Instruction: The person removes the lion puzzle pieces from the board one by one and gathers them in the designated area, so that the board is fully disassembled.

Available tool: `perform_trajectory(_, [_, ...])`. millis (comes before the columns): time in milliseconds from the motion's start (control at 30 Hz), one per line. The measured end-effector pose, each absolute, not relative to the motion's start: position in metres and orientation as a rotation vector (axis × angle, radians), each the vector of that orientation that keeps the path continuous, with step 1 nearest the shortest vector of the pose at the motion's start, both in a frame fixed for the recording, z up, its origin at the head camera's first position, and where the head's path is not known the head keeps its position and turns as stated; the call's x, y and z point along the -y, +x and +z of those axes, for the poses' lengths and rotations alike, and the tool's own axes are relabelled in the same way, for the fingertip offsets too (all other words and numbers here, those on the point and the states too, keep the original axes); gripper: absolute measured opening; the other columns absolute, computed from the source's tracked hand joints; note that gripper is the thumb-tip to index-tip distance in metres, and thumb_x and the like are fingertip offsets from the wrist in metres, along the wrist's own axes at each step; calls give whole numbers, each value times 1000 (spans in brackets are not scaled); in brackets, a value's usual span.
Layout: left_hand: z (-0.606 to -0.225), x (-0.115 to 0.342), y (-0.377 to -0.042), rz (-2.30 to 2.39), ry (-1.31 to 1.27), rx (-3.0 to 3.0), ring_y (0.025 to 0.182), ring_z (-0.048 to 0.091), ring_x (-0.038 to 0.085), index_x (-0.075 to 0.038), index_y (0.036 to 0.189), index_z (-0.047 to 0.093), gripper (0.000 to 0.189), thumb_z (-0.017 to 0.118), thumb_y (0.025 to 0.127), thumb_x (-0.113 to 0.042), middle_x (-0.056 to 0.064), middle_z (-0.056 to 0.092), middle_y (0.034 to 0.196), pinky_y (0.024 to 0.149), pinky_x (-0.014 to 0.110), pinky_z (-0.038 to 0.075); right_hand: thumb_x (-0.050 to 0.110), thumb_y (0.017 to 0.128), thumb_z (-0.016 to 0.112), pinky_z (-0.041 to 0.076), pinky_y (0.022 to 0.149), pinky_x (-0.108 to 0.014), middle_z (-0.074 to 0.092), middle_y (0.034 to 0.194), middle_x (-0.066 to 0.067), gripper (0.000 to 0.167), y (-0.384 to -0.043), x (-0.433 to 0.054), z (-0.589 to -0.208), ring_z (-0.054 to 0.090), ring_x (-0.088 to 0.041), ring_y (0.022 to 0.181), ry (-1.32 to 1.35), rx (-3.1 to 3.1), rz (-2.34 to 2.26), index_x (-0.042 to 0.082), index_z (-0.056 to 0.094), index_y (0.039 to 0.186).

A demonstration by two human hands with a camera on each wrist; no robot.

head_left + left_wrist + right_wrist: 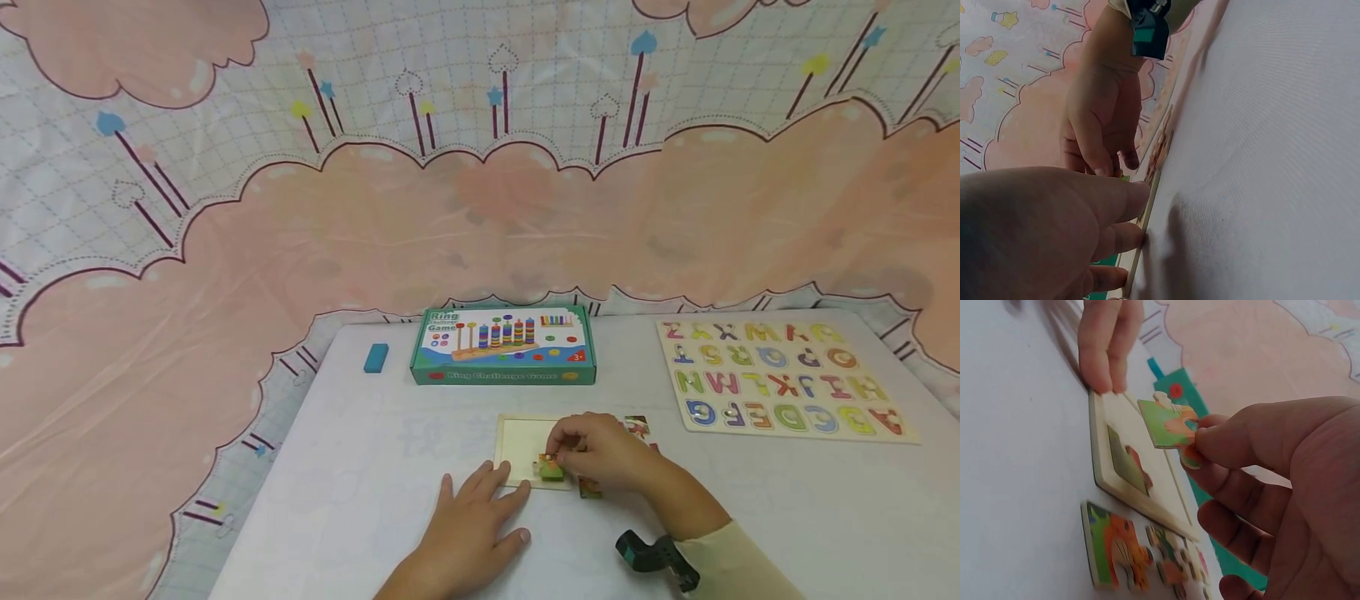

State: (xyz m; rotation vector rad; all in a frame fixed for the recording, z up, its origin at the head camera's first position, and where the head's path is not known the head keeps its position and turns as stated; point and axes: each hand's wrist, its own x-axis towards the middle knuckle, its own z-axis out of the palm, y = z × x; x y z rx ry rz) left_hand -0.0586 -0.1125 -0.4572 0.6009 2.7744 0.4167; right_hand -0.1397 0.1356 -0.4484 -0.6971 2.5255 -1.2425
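My right hand (611,454) pinches a green and orange jigsaw piece (1160,425) between thumb and fingertips, tilted above a shallow wooden puzzle tray (519,433). Beneath it, in the right wrist view, another green and orange piece (1127,461) lies in the tray near a corner. My left hand (472,525) is spread, palm down, with its fingertips at the tray's near left edge. Loose jigsaw pieces (1122,550) lie beside the tray on the right, partly hidden under my right hand in the head view.
A green Ring Challenge Game box (502,350) lies behind the tray, with a blue block (376,358) to its left. At the back right lies a wooden alphabet board (787,383). A patterned cloth (480,217) hangs behind the white table (337,500).
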Motion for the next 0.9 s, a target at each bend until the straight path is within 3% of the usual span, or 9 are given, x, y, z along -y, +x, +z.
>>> perform_trajectory(300, [-460,115,-59,432,618,-2794,158,32,34,-30,155,60,59,67,101,-53,7,44,168,114,83,21,6,95,75,51,73,-28,67,86,9,13,-132,-159,-452,58,-14,84,-637,-2524,-1283,19,75,95])
perform_trajectory(733, [-460,112,-59,414,585,-2758,160,27,33,-32,157,57,62,67,101,-54,4,40,170,117,82,17,4,94,75,54,84,-27,72,102,9,17,-120,-191,-460,63,-13,96,-613,-2557,-1347,21,74,94])
perform_trajectory(900, [-461,113,-57,398,591,-2766,160,27,33,-31,158,56,62,66,101,-54,5,39,171,116,82,18,5,93,76,53,82,-26,71,102,6,16,-116,-198,-462,60,-13,93,-560,-2570,-1328,21,74,94])
